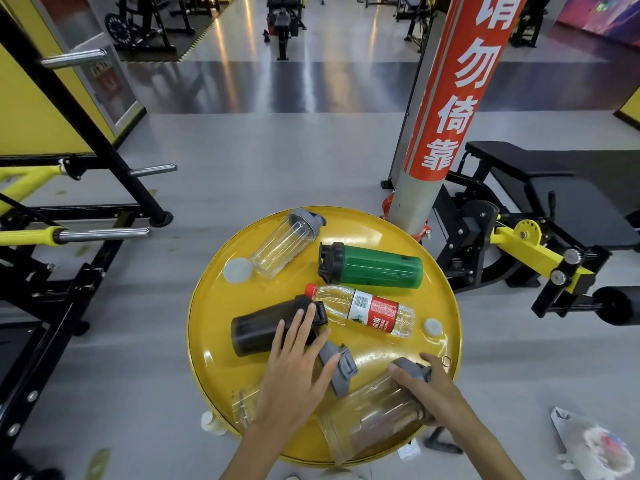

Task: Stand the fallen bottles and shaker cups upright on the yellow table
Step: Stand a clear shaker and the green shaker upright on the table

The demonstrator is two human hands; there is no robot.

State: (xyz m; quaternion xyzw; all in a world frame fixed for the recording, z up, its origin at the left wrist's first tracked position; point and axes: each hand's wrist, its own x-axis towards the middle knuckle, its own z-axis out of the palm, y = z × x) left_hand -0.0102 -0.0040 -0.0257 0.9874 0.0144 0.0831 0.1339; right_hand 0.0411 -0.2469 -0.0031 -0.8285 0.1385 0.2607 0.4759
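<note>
While every bottle lies on its side on the round yellow counter (pixel 207 306), the right hand (pixel 427 386) wraps the grey lid end of a clear shaker cup (pixel 374 420) at the near right edge. It looks empty, light, stiff and smooth, so a hold around the body should suit best. The left hand (pixel 294 372) hovers with fingers spread over another clear cup (pixel 337 367) and a black shaker (pixel 263 329). Farther off lie a water bottle (pixel 360 310) with a red label too small to read, a green bottle (pixel 374 268) and a far clear cup (pixel 287 242). A red pole (pixel 450 98) reads "勿倚靠".
</note>
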